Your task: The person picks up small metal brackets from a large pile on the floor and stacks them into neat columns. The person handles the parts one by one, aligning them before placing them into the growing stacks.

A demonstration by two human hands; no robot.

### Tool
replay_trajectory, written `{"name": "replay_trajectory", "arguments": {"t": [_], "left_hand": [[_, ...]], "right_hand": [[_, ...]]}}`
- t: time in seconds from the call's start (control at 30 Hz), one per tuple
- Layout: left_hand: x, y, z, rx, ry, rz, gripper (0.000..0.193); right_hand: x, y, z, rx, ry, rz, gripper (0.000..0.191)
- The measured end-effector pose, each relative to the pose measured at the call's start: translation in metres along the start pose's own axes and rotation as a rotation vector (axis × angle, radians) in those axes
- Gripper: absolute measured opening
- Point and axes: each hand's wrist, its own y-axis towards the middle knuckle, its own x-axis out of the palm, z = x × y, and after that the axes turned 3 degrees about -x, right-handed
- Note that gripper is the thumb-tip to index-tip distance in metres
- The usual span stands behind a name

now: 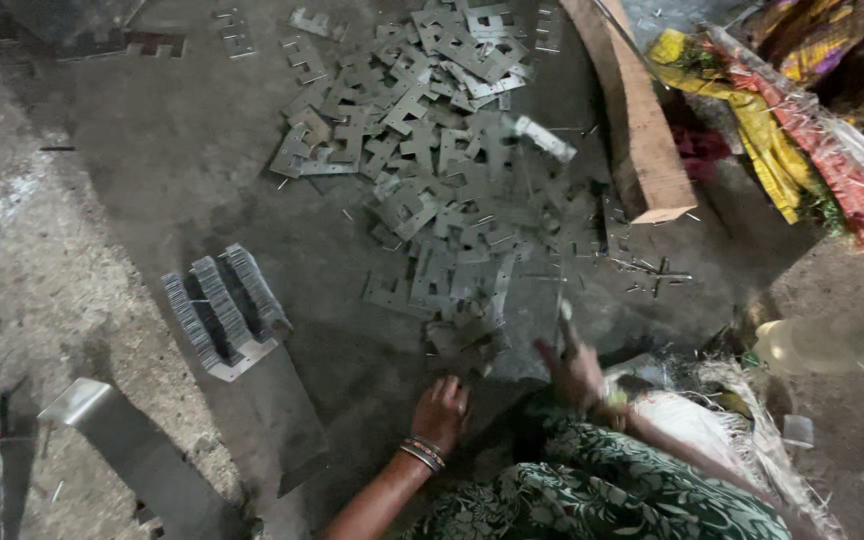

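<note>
Dozens of loose stamped metal plates [432,170] lie scattered on the floor toward twelve o'clock, while only one neat stacked block of plates [227,310] stands at nine o'clock, so most of the sorting looks undone. Left hand [442,410] rests knuckles-up at the pile's near edge, fingers curled on the plates; right hand [574,372], at three o'clock of it, is blurred, seemingly pinching a thin piece, though I cannot tell.

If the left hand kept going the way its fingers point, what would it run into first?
Probably the near edge of the pile of flat metal stampings: the left hand points up-frame at loose pieces lying just ahead of its fingertips, though depth is unclear.
</note>
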Motion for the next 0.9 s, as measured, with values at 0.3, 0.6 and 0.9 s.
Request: {"name": "replay_trajectory", "arguments": {"t": [0.3,0.6,0.9], "left_hand": [[0.011,0.016,0.006,0.001,-0.038,0.029,0.034],[-0.024,0.023,-0.001,-0.124,-0.063,-0.055,0.032],[-0.028,0.035,0.011,-0.147,-0.14,-0.015,0.029]], "right_hand": [[-0.048,-0.064,0.038,0.065,0.249,0.004,0.075],[-0.104,-0.149,0.124,0.468,-0.034,-0.021,0.078],[-0.127,-0.165,0.204,0.441,0.165,-0.118,0.078]]}}
